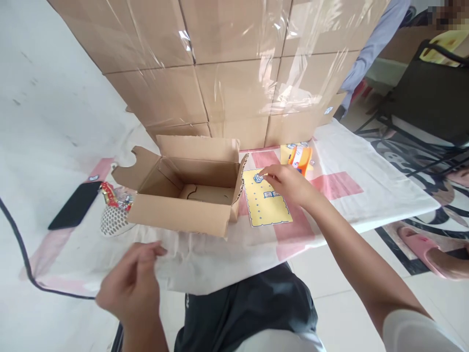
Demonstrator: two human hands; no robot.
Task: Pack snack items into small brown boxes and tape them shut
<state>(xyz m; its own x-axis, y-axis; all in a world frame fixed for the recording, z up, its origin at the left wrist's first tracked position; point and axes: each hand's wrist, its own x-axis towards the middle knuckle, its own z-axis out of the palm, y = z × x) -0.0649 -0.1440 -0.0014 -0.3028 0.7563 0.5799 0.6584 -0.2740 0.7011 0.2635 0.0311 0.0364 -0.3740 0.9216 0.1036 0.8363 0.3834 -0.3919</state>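
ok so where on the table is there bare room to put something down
Widest bare patch: the tablecloth's right end, from the orange item out to the cloth's corner. Crowded: the left, with the flat black slab, dotted object and open box, then the yellow sheet at the right hand.

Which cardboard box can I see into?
The low box in front of the wrapped stack: its flaps are spread, baring the inside. Those in the stack show only outer sides.
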